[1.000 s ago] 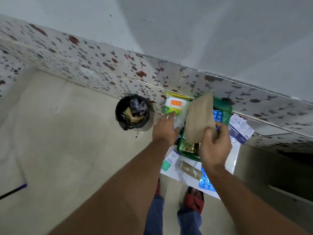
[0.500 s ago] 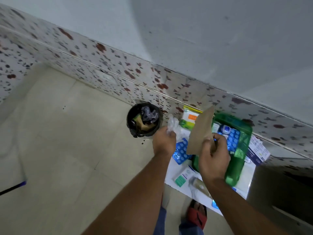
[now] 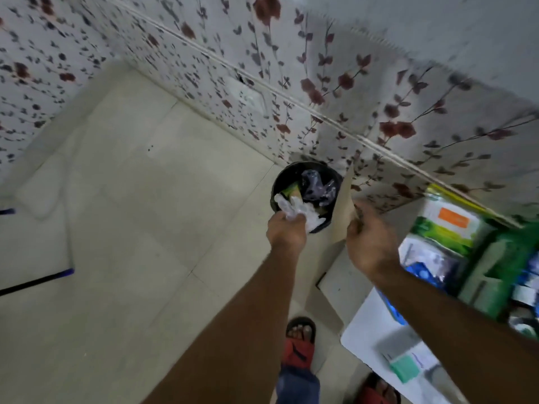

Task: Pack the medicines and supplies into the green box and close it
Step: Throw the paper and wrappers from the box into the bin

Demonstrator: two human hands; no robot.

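My left hand (image 3: pixel 287 230) grips a crumpled clear plastic wrapper (image 3: pixel 297 212) right over the rim of a black waste bin (image 3: pixel 306 191) on the floor. My right hand (image 3: pixel 369 239) holds a flat brown paper envelope (image 3: pixel 342 211) upright beside the bin. The green box (image 3: pixel 495 275) lies open at the right on a white table (image 3: pixel 366 325), blurred, with blue blister packs (image 3: pixel 420 271) and small packets around it. A white and green pack with an orange label (image 3: pixel 449 225) lies behind the box.
The bin holds plastic scraps and stands against a floral-papered wall (image 3: pixel 320 91). A small teal and white packet (image 3: pixel 405 367) lies near the table's front edge. My feet in red sandals (image 3: pixel 300 342) stand on the pale tiled floor below.
The view and both hands have swung left, away from the table. My left hand has carried the plastic wrapper from beside the box to above the bin. The right hand keeps the envelope.
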